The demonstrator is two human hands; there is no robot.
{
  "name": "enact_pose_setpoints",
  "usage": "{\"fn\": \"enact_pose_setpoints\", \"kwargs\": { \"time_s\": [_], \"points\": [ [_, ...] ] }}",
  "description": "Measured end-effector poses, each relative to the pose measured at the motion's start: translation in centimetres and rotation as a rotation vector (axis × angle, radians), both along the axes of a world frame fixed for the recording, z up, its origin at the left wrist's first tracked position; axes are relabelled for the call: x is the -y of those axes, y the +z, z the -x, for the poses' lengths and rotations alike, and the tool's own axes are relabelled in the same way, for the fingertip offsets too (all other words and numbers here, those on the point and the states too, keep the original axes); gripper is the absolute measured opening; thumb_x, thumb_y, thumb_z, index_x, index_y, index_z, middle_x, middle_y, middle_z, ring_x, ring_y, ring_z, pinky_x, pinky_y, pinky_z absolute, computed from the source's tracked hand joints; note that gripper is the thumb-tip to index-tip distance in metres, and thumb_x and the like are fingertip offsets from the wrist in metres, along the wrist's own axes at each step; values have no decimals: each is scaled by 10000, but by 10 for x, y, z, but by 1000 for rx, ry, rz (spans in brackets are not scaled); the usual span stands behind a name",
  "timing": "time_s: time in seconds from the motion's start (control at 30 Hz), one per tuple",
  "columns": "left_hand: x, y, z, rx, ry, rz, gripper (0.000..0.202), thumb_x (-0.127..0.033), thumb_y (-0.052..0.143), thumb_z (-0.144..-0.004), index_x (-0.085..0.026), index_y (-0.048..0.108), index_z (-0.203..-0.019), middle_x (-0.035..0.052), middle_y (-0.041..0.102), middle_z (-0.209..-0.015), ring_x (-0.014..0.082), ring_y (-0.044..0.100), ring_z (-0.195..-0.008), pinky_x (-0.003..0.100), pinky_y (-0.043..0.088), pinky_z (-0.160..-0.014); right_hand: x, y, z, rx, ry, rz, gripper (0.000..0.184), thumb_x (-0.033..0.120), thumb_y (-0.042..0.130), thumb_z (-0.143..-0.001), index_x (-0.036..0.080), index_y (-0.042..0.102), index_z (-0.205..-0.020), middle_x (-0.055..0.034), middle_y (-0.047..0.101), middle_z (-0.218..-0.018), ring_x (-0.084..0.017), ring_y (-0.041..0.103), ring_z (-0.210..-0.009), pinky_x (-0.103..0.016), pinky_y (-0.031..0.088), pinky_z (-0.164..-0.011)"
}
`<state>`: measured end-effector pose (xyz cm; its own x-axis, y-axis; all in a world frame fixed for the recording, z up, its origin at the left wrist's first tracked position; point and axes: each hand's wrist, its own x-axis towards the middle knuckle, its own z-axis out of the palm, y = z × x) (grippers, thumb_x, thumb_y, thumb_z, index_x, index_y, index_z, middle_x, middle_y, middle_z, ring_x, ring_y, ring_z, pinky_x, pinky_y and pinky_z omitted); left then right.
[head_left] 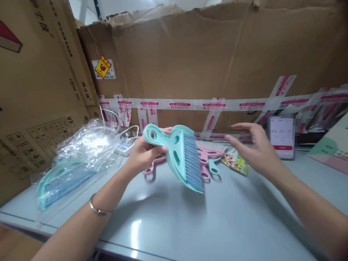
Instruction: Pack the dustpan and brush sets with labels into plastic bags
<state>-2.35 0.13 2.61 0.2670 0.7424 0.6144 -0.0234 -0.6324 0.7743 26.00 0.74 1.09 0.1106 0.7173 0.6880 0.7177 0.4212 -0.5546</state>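
My left hand (142,154) is closed on the handle end of a mint-green hand brush and dustpan set (177,150), lifted above the table. Its blue bristles face right, and the brush seems nested in the pan. My right hand (258,151) hovers open and empty at the right, thumb and fingers apart, close to a colourful packet (236,162). Behind the held set lie pink brushes (209,153) with pale bristles and a mint handle (214,169), partly hidden. At the left, another mint set (64,183) with blue bristles rests in clear plastic.
A pile of crumpled clear bags (89,142) lies at the left beside a white power strip (123,146). A phone (281,137) leans upright at the back right. Large cardboard boxes (177,61) wall off the back and left. A printed box (339,141) stands far right.
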Motion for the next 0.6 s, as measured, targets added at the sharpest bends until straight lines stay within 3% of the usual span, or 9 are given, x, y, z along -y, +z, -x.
{"fn": "enact_pose_setpoints", "kwargs": {
  "time_s": [0.1,0.17,0.23,0.33,0.47,0.53,0.6],
  "points": [
    [14,3,-13,-54,-82,-49,308,-402,707,-696,-196,658,-920,108,646,-1126,281,573,-1098,380,518,-854,22,14,50,222,478,-58,237,383,626,-774,236,610,-959,-74,549,-1010,-228,521,-1005,-401,427,-892],
    [21,6,-17,-69,-66,-104,324,-441,698,-697,-203,659,-913,100,657,-1098,282,566,-1108,401,495,-894,31,20,73,261,626,-10,184,363,622,-788,230,617,-916,-66,539,-996,-215,525,-993,-386,442,-884],
    [26,8,-18,-95,-29,-168,320,-460,684,-706,-197,662,-888,95,672,-1042,273,588,-1064,403,491,-894,36,24,84,279,671,22,131,316,594,-811,219,606,-898,-64,535,-975,-204,533,-964,-377,458,-861],
    [27,12,-8,-97,62,-235,280,-437,661,-741,-187,655,-866,81,678,-955,217,636,-886,335,530,-750,41,35,77,311,613,-38,77,288,579,-816,213,580,-834,-53,527,-914,-190,539,-885,-354,476,-790],
    [13,20,19,203,338,-384,175,-380,607,-806,-210,604,-848,23,639,-880,70,527,-528,215,424,-446,38,54,43,254,222,-298,95,320,567,-807,234,579,-847,-48,483,-856,-183,516,-761,-319,471,-640],
    [2,21,30,226,453,-478,166,-338,657,-769,-210,571,-831,8,615,-859,62,502,-519,210,403,-441,20,54,24,306,103,-398,103,286,557,-801,238,583,-888,-61,495,-882,-198,520,-762,-322,455,-604],
    [-10,14,36,75,539,-520,198,-283,705,-719,-203,542,-799,-2,594,-808,88,540,-607,218,432,-518,-5,41,9,489,172,-427,125,206,523,-799,216,594,-902,-79,531,-903,-220,540,-808,-347,452,-656]
  ]
}}
